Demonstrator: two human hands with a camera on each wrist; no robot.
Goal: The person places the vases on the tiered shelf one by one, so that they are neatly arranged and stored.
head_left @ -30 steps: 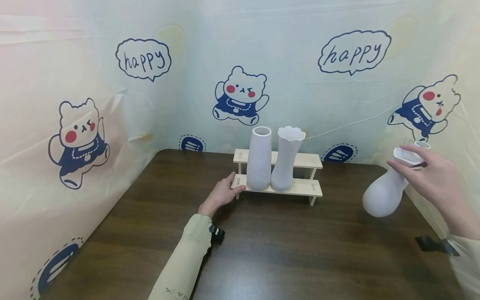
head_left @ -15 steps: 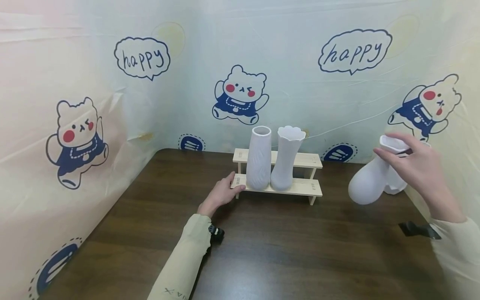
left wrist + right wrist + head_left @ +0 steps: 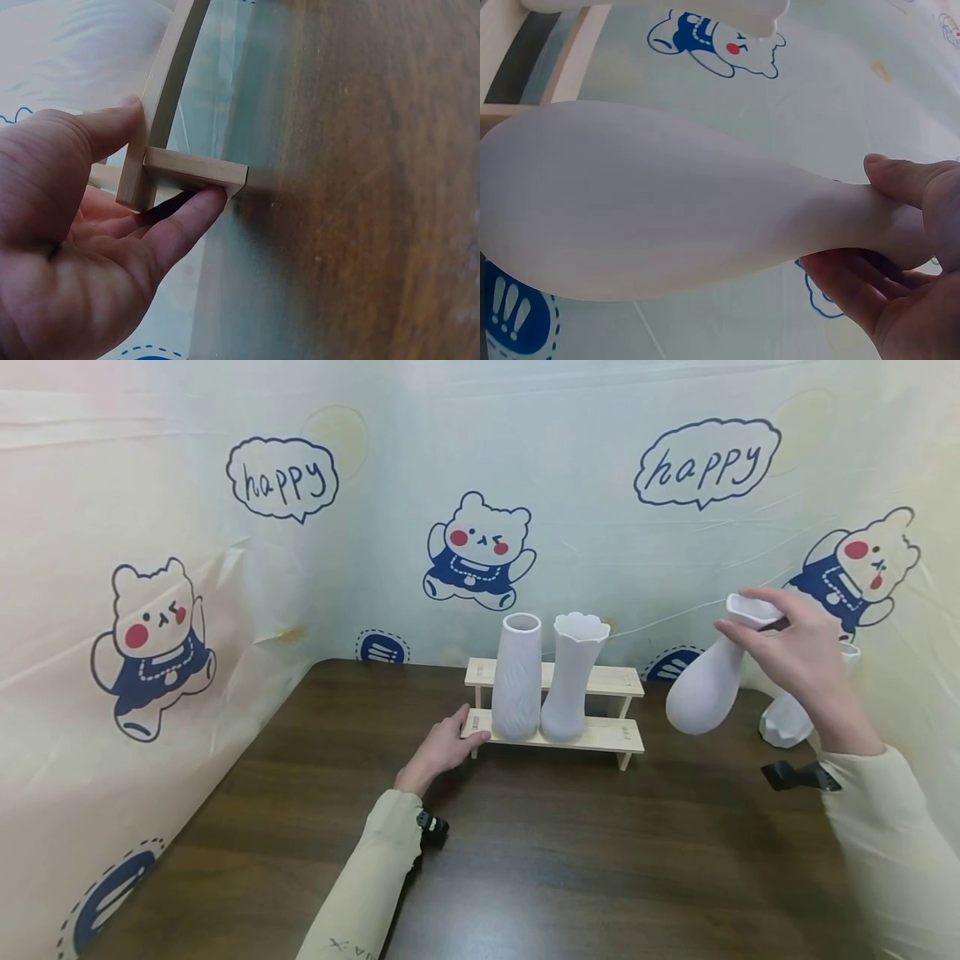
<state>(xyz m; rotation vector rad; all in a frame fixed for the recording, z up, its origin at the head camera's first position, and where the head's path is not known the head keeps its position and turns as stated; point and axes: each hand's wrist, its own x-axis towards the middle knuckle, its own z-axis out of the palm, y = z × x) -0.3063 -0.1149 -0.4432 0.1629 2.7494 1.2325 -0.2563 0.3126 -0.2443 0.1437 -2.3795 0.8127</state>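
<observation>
A white round-bellied vase (image 3: 703, 692) hangs tilted in the air, its base toward the rack. My right hand (image 3: 798, 647) grips it by the narrow neck just below the rim; the right wrist view shows thumb and fingers on opposite sides of the neck (image 3: 862, 217). My left hand (image 3: 442, 745) holds the left end of a two-tier wooden rack (image 3: 611, 735), thumb on the lower board and fingers beneath, as the left wrist view shows at the board's end (image 3: 195, 169). On the lower tier stand a straight white vase (image 3: 517, 681) and a wavy-rimmed white vase (image 3: 573, 681).
Another white vase (image 3: 786, 720) stands at the table's right, partly hidden behind my right wrist. The dark wooden table (image 3: 585, 860) meets a printed cloth wall (image 3: 390, 527) at the back and sides.
My right hand has carried the round-bellied vase left and upward, toward the rack. The white vase behind it at the right has come more into sight. My left hand stays on the rack.
</observation>
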